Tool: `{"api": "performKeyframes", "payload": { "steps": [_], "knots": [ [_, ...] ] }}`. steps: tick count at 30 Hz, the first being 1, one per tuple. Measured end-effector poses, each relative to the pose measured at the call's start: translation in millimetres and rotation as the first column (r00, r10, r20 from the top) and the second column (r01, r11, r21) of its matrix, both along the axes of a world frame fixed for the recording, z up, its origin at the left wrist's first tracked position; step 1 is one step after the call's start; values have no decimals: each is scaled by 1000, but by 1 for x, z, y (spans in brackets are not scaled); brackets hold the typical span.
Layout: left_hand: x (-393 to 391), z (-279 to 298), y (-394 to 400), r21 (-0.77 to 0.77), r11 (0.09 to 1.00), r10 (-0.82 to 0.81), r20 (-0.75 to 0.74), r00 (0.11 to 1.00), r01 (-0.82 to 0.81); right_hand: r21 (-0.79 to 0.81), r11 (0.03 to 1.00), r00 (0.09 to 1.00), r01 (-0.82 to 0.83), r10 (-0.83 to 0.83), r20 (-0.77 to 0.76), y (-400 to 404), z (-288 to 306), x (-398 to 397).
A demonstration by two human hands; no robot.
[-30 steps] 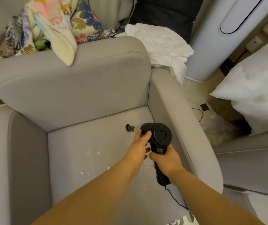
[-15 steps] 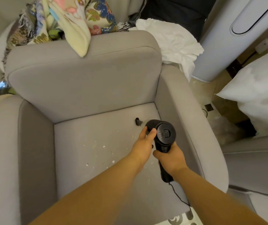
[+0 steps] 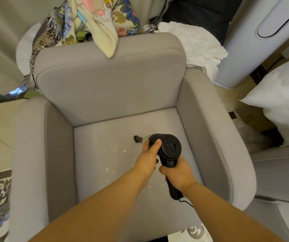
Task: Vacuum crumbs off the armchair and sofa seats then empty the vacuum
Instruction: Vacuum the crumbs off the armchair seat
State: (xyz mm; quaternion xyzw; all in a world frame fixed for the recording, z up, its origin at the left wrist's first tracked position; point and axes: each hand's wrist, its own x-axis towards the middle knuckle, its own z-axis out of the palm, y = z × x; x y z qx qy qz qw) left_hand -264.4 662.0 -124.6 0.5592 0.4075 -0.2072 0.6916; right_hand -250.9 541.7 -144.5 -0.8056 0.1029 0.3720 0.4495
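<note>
Vacuum (image 3: 169, 149) mid-seat (armrests (image 3: 208, 130) apart)

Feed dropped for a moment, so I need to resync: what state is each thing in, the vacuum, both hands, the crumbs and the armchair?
Handheld vacuum: held over the seat, nozzle pointing toward the backrest.
Right hand: grips the vacuum's handle.
Left hand: holds the vacuum's body, thumb on top.
Crumbs: still scattered on the seat, left of the vacuum.
Armchair: seat not yet clean.
Patterned throw: draped over the backrest.
</note>
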Motion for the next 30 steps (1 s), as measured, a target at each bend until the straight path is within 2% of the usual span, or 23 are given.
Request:
{"api": "performKeyframes", "payload": {
  "steps": [7,16,23,30],
  "knots": [
    [-4,12,-9,-21,997,-79,55,995,81,-4,997,997,78,-78,28,-10,5,-10],
    [-7,-15,47,57,998,8,49,999,-11,60,998,999,26,-27,18,52,-19,-6],
    [-31,-11,53,-1,994,106,45,993,-106,59,998,999,-34,36,-18,62,-14,-23],
    [-23,10,4,-33,989,-139,70,988,142,-40,984,981,174,-169,99,2,5,-39]
  ]
}}
